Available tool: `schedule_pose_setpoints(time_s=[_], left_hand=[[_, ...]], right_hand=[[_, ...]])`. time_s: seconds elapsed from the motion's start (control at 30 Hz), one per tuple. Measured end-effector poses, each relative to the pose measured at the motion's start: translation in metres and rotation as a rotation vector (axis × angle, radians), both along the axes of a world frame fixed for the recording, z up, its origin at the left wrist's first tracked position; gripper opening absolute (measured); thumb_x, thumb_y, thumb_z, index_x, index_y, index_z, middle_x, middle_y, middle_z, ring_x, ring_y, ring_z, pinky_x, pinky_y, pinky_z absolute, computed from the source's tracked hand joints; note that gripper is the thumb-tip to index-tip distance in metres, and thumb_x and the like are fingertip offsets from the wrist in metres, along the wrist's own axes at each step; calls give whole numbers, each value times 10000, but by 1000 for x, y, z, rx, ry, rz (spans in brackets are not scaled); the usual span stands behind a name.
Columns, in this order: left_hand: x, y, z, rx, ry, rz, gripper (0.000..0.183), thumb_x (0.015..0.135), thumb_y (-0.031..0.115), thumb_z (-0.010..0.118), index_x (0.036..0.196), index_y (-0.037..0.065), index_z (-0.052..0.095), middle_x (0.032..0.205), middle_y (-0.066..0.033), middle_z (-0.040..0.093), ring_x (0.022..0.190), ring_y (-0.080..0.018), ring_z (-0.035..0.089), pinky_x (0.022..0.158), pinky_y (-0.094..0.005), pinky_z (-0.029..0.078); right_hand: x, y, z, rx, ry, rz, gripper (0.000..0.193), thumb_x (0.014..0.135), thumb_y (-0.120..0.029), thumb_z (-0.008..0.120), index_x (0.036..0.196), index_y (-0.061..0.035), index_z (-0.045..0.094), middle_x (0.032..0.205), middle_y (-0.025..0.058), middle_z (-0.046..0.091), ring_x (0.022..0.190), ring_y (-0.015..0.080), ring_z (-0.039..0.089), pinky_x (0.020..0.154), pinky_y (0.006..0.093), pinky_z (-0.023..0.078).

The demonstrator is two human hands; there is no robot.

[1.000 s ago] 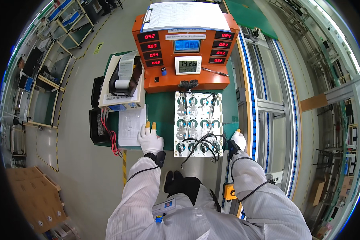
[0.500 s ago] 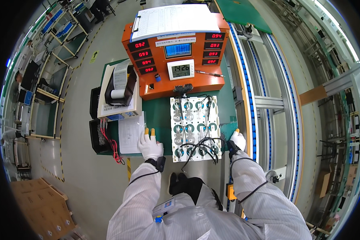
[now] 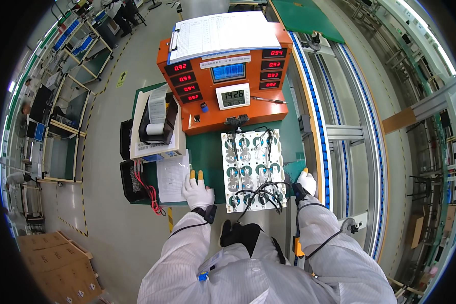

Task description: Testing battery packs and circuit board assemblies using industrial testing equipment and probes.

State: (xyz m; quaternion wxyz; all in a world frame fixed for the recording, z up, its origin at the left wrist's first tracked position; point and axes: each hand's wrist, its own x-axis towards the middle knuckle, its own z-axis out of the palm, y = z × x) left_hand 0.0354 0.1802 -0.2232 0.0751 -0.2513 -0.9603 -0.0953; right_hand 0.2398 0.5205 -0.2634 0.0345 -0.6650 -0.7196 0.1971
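My left hand (image 3: 197,192), in a white glove with yellow fingertips, lies open at the near edge of the green-topped table, fingers stretched forward, beside a printed sheet (image 3: 172,180). My right hand (image 3: 307,181), gloved alike, rests at the table's right edge with a yellow fingertip pointing forward. It looks open, though some fingers are hidden. Between the hands sits a white module of round cells (image 3: 251,164), metal tabs on top and black leads (image 3: 261,192) looped across its near part. Both wrists wear black bands with cords. Neither hand touches the module.
Behind the module stands an orange tester (image 3: 228,116) with red displays, a small clock (image 3: 233,96), a pen (image 3: 269,100) and a clipboard (image 3: 225,33). Left are a label printer (image 3: 157,121), black bins (image 3: 131,182) and red leads (image 3: 152,195). A roller conveyor (image 3: 334,126) runs along the right.
The whole view has shifted slightly, so the table and its things appear lower and farther right. Both hands stay at the same places on the table.
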Motion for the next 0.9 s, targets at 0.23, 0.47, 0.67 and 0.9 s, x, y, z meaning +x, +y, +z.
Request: schedule_pose_setpoints(time_s=[0.23, 0.47, 0.67, 0.9], left_hand=[[-1, -2, 2, -17, -18, -14, 672, 701, 239, 631, 1342, 67, 523, 1378, -167, 465, 1328, -359, 374, 1097, -523, 297], [-1, -1, 3, -31, -29, -16, 676, 706, 249, 624, 1346, 59, 520, 1385, -175, 459, 1337, -357, 362, 1102, -517, 291], [0, -2, -3, -18, -20, 1, 648, 706, 253, 619, 1318, 53, 544, 1391, -162, 462, 1336, -355, 366, 1113, -517, 275], [0, -2, -4, -12, -17, -1, 648, 708, 249, 615, 1324, 61, 542, 1383, -159, 463, 1342, -353, 363, 1106, -520, 281]], right_hand=[[-2, -1, 4, -30, -33, -18, 559, 989, -463, 358, 949, -14, 688, 944, 260, 692, 933, 446, 658, 829, 528, 501], [0, -1, 6, -27, -47, -13, 520, 967, -467, 401, 993, -44, 703, 938, 254, 698, 912, 432, 674, 797, 523, 526], [-6, -2, 12, -67, -81, -22, 600, 997, -490, 332, 975, -9, 689, 971, 260, 694, 955, 439, 660, 845, 516, 507], [-7, -3, 15, -71, -78, -29, 622, 1007, -502, 300, 963, -20, 691, 966, 253, 697, 954, 433, 663, 841, 518, 507]])
